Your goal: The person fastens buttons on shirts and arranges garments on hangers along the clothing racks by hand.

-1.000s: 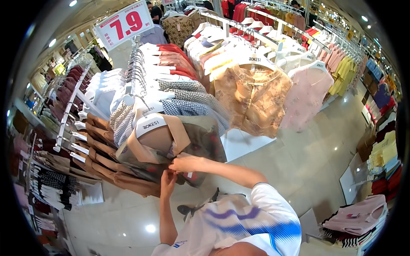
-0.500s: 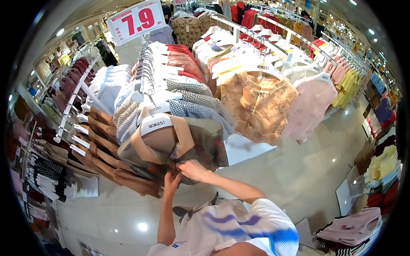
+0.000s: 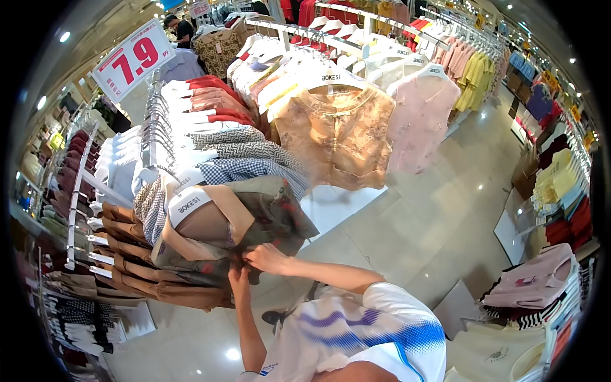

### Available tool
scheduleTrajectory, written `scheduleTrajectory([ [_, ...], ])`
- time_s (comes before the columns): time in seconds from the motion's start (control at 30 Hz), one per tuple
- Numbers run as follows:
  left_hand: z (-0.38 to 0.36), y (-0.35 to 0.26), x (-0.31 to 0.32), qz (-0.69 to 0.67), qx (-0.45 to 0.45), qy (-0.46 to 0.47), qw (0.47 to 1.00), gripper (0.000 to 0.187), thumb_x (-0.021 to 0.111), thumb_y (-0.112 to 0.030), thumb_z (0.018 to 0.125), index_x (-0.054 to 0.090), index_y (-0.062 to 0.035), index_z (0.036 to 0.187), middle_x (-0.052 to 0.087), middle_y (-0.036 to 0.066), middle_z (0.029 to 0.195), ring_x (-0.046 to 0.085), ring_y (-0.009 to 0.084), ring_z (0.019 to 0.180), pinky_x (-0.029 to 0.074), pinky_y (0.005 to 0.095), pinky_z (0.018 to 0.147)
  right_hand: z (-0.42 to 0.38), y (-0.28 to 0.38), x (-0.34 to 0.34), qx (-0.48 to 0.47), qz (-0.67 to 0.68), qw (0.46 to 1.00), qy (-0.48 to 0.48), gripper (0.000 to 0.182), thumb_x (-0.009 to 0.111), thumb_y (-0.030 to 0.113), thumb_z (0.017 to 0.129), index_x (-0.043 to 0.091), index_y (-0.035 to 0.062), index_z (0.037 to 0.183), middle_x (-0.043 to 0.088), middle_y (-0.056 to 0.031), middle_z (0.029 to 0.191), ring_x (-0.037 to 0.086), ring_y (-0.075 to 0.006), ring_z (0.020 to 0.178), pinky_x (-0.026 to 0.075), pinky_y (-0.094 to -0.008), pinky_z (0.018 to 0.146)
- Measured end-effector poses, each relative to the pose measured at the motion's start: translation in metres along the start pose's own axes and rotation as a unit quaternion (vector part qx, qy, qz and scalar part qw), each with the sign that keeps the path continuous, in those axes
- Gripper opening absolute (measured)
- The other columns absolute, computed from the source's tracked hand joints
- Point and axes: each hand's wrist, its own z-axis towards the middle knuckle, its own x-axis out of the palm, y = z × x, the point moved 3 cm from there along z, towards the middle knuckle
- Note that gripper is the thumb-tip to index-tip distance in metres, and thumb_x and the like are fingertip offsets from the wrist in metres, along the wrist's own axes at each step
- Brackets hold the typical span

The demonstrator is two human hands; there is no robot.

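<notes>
A dark olive blouse (image 3: 270, 205) with red floral print and a wide beige collar hangs on a white hanger (image 3: 189, 202) at the near end of a rack. My right hand (image 3: 266, 258) pinches the front edge of this blouse below the collar. Just below and to its left, my left hand (image 3: 239, 275) has its fingers closed on the same front opening. The fingertips of both hands nearly meet there. Whatever small fastening may lie between them is too small to make out.
Brown trousers (image 3: 133, 275) hang close on the left, with checked shirts (image 3: 248, 175) behind the blouse. A tan floral top (image 3: 334, 137) and a pink top (image 3: 420, 124) face the aisle. A 7.9 price sign (image 3: 133, 60) stands above the rack. A person (image 3: 181, 30) is far back.
My view has turned to the right and tilted, so the racks sit further left. Both hands stay at the blouse's front with closed fingers.
</notes>
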Motion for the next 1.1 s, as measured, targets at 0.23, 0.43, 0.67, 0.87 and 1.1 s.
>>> scheduleTrajectory([
  [0.23,-0.004,0.003,0.002,-0.019,-0.010,0.016,1.000,0.031,0.054,-0.009,0.095,0.049,0.0017,0.123,0.057,0.002,0.103,0.055,0.0104,0.089,0.045,0.0253,0.083,-0.003,0.002,-0.003,0.030,-0.009,1.000,-0.002,0.011,0.064,0.012,0.081,0.064,0.0023,0.086,0.066,-0.0173,0.086,0.065,-0.0394,0.077,0.052,-0.0474,0.067],
  [0.43,-0.005,0.026,-0.008,-0.017,-0.017,0.026,0.999,0.041,0.053,-0.004,0.096,0.043,0.0040,0.135,0.053,0.008,0.124,0.052,0.0148,0.110,0.042,0.0282,0.096,-0.010,0.004,-0.007,0.033,0.035,0.999,-0.021,0.015,0.064,0.015,0.081,0.065,0.0013,0.088,0.066,-0.0181,0.081,0.064,-0.0392,0.075,0.051,-0.0465,0.066],
  [0.67,-0.005,0.012,0.005,-0.060,0.005,0.036,0.998,0.044,0.054,-0.002,0.095,0.042,0.0030,0.137,0.052,0.007,0.128,0.051,0.0152,0.114,0.040,0.0284,0.100,-0.010,0.004,-0.008,0.055,0.011,0.998,-0.014,0.016,0.066,0.014,0.077,0.064,-0.0009,0.084,0.065,-0.0202,0.077,0.064,-0.0395,0.074,0.052,-0.0460,0.066],
  [0.87,-0.004,0.027,-0.008,-0.051,-0.005,0.035,0.998,0.044,0.058,-0.006,0.095,0.044,0.0028,0.135,0.053,0.006,0.123,0.052,0.0133,0.110,0.041,0.0274,0.096,-0.010,0.010,-0.010,0.063,0.006,0.998,-0.020,0.013,0.066,0.010,0.072,0.064,-0.0014,0.079,0.065,-0.0194,0.075,0.064,-0.0384,0.072,0.052,-0.0454,0.065],
  [1.1,-0.005,0.000,-0.003,-0.057,-0.006,0.081,0.995,0.032,0.060,-0.008,0.095,0.049,0.0003,0.123,0.055,0.001,0.099,0.050,0.0089,0.088,0.043,0.0245,0.080,-0.003,0.011,-0.027,0.047,0.146,0.987,0.042,0.009,0.067,0.006,0.076,0.063,-0.0015,0.078,0.064,-0.0175,0.068,0.064,-0.0352,0.068,0.050,-0.0418,0.061],
])
